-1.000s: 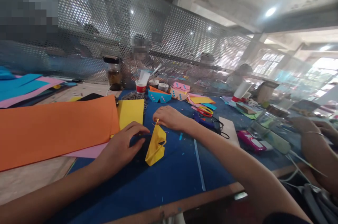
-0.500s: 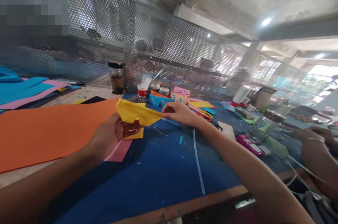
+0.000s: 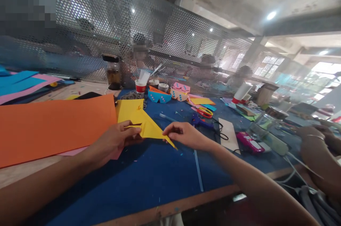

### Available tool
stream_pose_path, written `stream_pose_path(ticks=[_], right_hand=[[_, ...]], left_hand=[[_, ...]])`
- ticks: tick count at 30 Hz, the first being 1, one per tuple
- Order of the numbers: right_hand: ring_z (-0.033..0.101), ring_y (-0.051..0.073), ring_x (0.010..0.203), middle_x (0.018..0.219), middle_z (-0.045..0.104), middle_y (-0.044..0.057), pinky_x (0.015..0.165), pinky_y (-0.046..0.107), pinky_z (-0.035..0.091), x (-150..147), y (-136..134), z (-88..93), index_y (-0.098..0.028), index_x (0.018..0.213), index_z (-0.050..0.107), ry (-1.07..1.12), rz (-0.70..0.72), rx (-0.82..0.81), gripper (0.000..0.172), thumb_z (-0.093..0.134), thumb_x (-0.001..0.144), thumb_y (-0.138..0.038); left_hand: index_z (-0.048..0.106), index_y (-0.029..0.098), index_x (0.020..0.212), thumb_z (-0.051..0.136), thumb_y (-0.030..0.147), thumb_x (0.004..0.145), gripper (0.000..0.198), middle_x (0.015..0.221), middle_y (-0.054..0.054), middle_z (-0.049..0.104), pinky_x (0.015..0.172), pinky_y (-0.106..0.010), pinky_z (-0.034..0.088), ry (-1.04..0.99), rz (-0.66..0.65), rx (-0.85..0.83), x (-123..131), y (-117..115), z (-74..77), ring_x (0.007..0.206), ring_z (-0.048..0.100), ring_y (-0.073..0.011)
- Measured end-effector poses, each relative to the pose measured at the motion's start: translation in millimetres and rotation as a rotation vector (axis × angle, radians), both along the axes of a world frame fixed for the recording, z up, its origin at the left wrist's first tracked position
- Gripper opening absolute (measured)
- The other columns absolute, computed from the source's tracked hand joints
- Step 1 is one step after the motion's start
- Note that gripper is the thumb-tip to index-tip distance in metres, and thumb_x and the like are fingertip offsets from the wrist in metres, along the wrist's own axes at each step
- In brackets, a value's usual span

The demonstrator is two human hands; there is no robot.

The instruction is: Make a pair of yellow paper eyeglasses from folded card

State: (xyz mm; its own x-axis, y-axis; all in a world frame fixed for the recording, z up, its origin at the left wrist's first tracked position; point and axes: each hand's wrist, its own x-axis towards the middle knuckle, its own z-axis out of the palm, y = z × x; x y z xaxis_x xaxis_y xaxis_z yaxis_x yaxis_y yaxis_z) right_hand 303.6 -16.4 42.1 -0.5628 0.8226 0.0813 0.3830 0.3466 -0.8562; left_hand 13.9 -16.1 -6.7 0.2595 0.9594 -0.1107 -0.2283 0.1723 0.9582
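Note:
A folded piece of yellow paper (image 3: pixel 152 126) is stretched between my two hands, a little above the blue table mat (image 3: pixel 149 183). My left hand (image 3: pixel 117 139) pinches its left end between thumb and fingers. On the other side my right hand (image 3: pixel 185 135) grips the right edge, where a narrow pointed strip sticks out below the fingertips. Behind it lies a flat yellow sheet (image 3: pixel 128 109). A large orange sheet (image 3: pixel 58 123) spreads out to the left, with pink paper partly hidden under it and my left hand.
Blue and peach paper glasses (image 3: pixel 159 96) stand at the back near a red-and-white cup (image 3: pixel 140 86) and a lidded jar (image 3: pixel 113 73). Right of my hand lie a purple glue gun (image 3: pixel 201 121), scissors (image 3: pixel 205 112) and a pink device (image 3: pixel 250 142). Another person's arm (image 3: pixel 314 151) is at far right.
Both hands have come lower and nearer with the folded yellow paper, which has turned so its strip points down to the right. The flat yellow sheet and glue gun are now more exposed.

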Motion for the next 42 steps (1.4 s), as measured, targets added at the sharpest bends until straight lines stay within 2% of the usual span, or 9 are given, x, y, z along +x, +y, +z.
stream_pose_path(ticks=[5, 8, 12, 15, 17, 20, 22, 25, 42], right_hand=[[0.079, 0.016, 0.101, 0.112, 0.083, 0.004, 0.095, 0.031, 0.062, 5, -16, -16.8, -0.021, 0.113, 0.078, 0.034, 0.048, 0.29, 0.025, 0.066, 0.094, -0.009], [0.078, 0.017, 0.104, 0.11, 0.082, 0.006, 0.094, 0.03, 0.061, 8, -20, -26.4, -0.021, 0.114, 0.076, -0.013, 0.097, 0.535, 0.02, 0.065, 0.101, -0.011], [0.076, 0.019, 0.105, 0.109, 0.08, 0.007, 0.093, 0.031, 0.061, 13, -20, -34.3, -0.022, 0.116, 0.074, -0.115, 0.13, 0.686, 0.018, 0.062, 0.106, -0.013], [0.073, 0.02, 0.11, 0.115, 0.076, 0.009, 0.095, 0.032, 0.061, 16, -21, -35.6, -0.022, 0.114, 0.075, -0.189, 0.141, 0.727, 0.017, 0.064, 0.106, -0.013], [0.072, 0.021, 0.113, 0.119, 0.074, 0.01, 0.097, 0.033, 0.061, 17, -22, -35.0, -0.022, 0.115, 0.074, -0.209, 0.159, 0.731, 0.016, 0.063, 0.107, -0.014], [0.072, 0.021, 0.111, 0.118, 0.076, 0.01, 0.098, 0.036, 0.061, 17, -23, -34.0, -0.021, 0.118, 0.07, -0.21, 0.188, 0.709, 0.016, 0.06, 0.108, -0.013], [0.073, 0.022, 0.112, 0.118, 0.076, 0.01, 0.099, 0.037, 0.06, 18, -24, -33.7, -0.022, 0.119, 0.068, -0.226, 0.184, 0.691, 0.017, 0.061, 0.107, -0.013], [0.073, 0.023, 0.113, 0.119, 0.077, 0.01, 0.099, 0.039, 0.059, 19, -25, -34.2, -0.023, 0.121, 0.066, -0.243, 0.151, 0.669, 0.018, 0.062, 0.106, -0.013], [0.071, 0.026, 0.11, 0.117, 0.078, 0.01, 0.093, 0.042, 0.053, 19, -25, -34.9, -0.023, 0.12, 0.068, -0.349, 0.119, 0.669, 0.016, 0.063, 0.107, -0.017]], left_hand=[[0.076, 0.021, 0.098, 0.097, 0.043, 0.076, 0.038, 0.084, -0.004, 0.08, 0.088, -0.037, 0.07, 0.076, 0.005, -0.054, 5, -3, 4.7, 0.081, 0.083, -0.0238], [0.076, 0.022, 0.089, 0.093, 0.058, 0.074, 0.043, 0.08, -0.007, 0.082, 0.075, -0.039, 0.07, 0.23, 0.001, -0.037, 5, -4, 6.3, 0.076, 0.084, -0.0289], [0.076, 0.025, 0.075, 0.076, 0.073, 0.086, 0.05, 0.072, -0.006, 0.081, 0.062, -0.036, 0.066, 0.623, 0.068, 0.251, -2, -11, 8.9, 0.064, 0.079, -0.0276], [0.08, 0.029, 0.09, 0.068, 0.064, 0.098, 0.038, 0.086, -0.002, 0.083, 0.073, -0.035, 0.065, 0.886, 0.19, 0.698, -3, -21, 8.2, 0.077, 0.078, -0.026], [0.082, 0.032, 0.116, 0.064, 0.052, 0.105, 0.029, 0.118, -0.003, 0.085, 0.096, -0.038, 0.063, 0.934, 0.1, 0.962, 2, -25, 2.9, 0.108, 0.079, -0.0283], [0.061, 0.035, 0.156, 0.06, 0.04, 0.11, 0.046, 0.156, -0.002, 0.07, 0.129, -0.046, 0.042, 0.998, -0.114, 1.202, 10, -27, -11.4, 0.15, 0.059, -0.0283], [0.05, 0.036, 0.166, 0.058, 0.04, 0.112, 0.055, 0.163, -0.002, 0.064, 0.137, -0.048, 0.029, 1.056, -0.186, 1.234, 13, -26, -20.7, 0.158, 0.05, -0.0271], [0.05, 0.04, 0.165, 0.059, 0.043, 0.111, 0.055, 0.164, 0.001, 0.063, 0.139, -0.049, 0.023, 1.107, -0.233, 1.192, 13, -25, -28.5, 0.161, 0.047, -0.0262], [0.043, 0.042, 0.169, 0.054, 0.044, 0.113, 0.058, 0.163, 0.002, 0.064, 0.136, -0.049, 0.025, 1.108, -0.247, 1.236, 13, -28, -32.2, 0.157, 0.049, -0.0296]])
